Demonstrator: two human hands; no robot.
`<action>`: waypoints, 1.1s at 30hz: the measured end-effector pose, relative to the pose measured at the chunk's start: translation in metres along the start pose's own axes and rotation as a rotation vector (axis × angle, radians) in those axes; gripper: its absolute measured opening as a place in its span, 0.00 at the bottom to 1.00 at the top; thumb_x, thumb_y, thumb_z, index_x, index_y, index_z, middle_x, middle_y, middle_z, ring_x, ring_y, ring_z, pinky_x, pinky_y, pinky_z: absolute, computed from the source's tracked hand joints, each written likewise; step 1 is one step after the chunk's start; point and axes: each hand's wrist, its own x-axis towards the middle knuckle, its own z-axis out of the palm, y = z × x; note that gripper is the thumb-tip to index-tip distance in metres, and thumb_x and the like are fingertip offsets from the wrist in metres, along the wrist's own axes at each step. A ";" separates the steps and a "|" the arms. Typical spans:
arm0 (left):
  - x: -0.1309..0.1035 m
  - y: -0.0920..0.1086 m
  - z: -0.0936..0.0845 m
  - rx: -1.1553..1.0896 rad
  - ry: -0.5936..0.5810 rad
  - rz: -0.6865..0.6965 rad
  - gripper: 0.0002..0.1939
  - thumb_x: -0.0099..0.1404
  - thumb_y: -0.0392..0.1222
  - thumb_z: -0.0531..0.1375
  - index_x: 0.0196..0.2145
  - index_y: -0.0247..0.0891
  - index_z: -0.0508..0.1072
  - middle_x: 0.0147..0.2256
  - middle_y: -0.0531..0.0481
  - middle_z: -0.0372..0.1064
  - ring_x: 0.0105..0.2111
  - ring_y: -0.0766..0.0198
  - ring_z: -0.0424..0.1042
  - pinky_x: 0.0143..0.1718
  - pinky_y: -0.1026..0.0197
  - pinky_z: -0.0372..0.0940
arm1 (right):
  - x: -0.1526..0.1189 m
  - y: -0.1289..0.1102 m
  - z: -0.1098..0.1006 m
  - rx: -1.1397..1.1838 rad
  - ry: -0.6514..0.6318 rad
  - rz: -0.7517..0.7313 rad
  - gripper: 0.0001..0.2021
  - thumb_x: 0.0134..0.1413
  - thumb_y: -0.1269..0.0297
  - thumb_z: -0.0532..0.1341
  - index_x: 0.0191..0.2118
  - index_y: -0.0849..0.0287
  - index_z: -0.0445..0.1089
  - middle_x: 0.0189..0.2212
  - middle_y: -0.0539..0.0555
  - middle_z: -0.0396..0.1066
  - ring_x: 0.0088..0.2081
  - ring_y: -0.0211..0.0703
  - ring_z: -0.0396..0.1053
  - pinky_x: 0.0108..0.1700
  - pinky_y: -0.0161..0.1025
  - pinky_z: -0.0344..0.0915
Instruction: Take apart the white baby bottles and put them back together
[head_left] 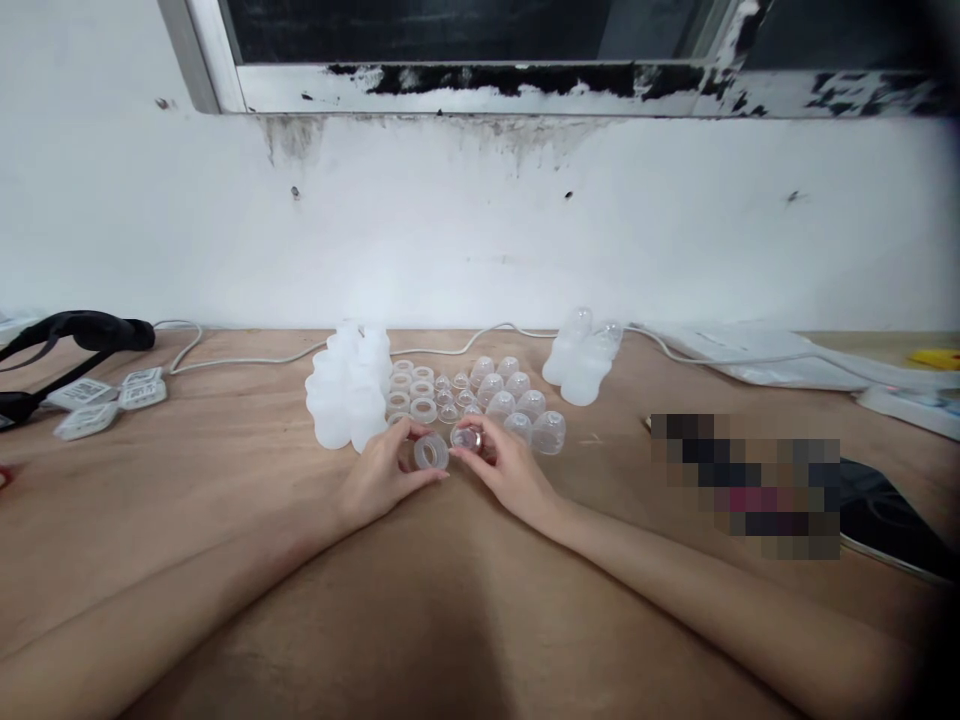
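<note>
Translucent ring [420, 453] tight in grip of left hand [381, 470], clear piece [466, 438] equally tight in right hand [517, 472]

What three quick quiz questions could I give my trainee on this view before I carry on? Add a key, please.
1. What do the fingers of the left hand hold?
2. True or false: the right hand is empty.
3. Fill in: the clear domed covers stand to the ___ of the loose rings.

Key:
1. A clear ring.
2. False; it holds a small clear piece.
3. Right.
</note>
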 end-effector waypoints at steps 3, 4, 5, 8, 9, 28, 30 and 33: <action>0.001 0.000 0.000 -0.121 0.004 0.023 0.21 0.51 0.46 0.60 0.40 0.36 0.60 0.42 0.47 0.61 0.36 0.65 0.67 0.32 0.62 0.67 | 0.001 0.000 -0.001 0.055 0.045 0.008 0.12 0.49 0.64 0.55 0.41 0.58 0.61 0.34 0.54 0.59 0.33 0.36 0.60 0.30 0.32 0.64; 0.001 0.001 0.001 -0.183 -0.001 0.026 0.21 0.52 0.44 0.60 0.41 0.35 0.59 0.42 0.46 0.61 0.40 0.64 0.66 0.35 0.62 0.67 | 0.000 -0.001 -0.001 0.069 0.046 0.000 0.12 0.49 0.65 0.55 0.42 0.58 0.61 0.34 0.54 0.58 0.33 0.36 0.60 0.29 0.32 0.64; 0.001 0.001 0.001 -0.232 -0.007 0.023 0.21 0.52 0.43 0.60 0.41 0.35 0.58 0.43 0.46 0.61 0.42 0.63 0.65 0.37 0.61 0.67 | 0.000 -0.003 -0.001 0.081 0.040 -0.016 0.12 0.50 0.65 0.54 0.43 0.59 0.61 0.34 0.55 0.58 0.34 0.36 0.60 0.28 0.31 0.64; 0.002 0.001 0.001 -0.275 -0.017 -0.016 0.23 0.51 0.42 0.60 0.43 0.35 0.56 0.44 0.45 0.60 0.43 0.62 0.65 0.39 0.59 0.67 | -0.001 -0.006 -0.002 0.081 0.011 -0.087 0.12 0.53 0.67 0.49 0.44 0.59 0.60 0.35 0.56 0.58 0.35 0.36 0.60 0.31 0.32 0.64; 0.002 0.002 0.001 -0.270 -0.016 -0.028 0.23 0.51 0.42 0.60 0.43 0.35 0.57 0.45 0.44 0.60 0.42 0.61 0.65 0.38 0.58 0.67 | -0.002 -0.007 -0.002 0.072 0.007 -0.103 0.12 0.54 0.68 0.48 0.44 0.59 0.61 0.36 0.56 0.58 0.35 0.36 0.61 0.33 0.33 0.64; 0.002 0.000 0.002 -0.233 -0.037 -0.067 0.23 0.52 0.45 0.60 0.43 0.34 0.59 0.43 0.43 0.63 0.40 0.60 0.67 0.37 0.57 0.68 | -0.004 -0.004 0.000 -0.071 0.091 -0.240 0.10 0.55 0.70 0.48 0.43 0.60 0.60 0.35 0.54 0.62 0.35 0.36 0.61 0.38 0.35 0.62; 0.001 -0.002 0.003 -0.212 -0.026 -0.026 0.23 0.52 0.45 0.60 0.43 0.34 0.59 0.42 0.44 0.63 0.40 0.62 0.67 0.39 0.57 0.67 | -0.005 -0.005 0.000 -0.136 0.032 -0.360 0.09 0.54 0.71 0.48 0.40 0.60 0.62 0.35 0.54 0.63 0.36 0.36 0.60 0.39 0.35 0.61; 0.001 -0.003 0.002 -0.102 -0.007 0.069 0.22 0.53 0.44 0.59 0.44 0.35 0.59 0.42 0.46 0.62 0.41 0.63 0.65 0.43 0.57 0.64 | -0.006 -0.004 0.001 -0.197 -0.027 -0.477 0.08 0.54 0.72 0.50 0.36 0.60 0.65 0.34 0.52 0.64 0.38 0.37 0.59 0.40 0.36 0.60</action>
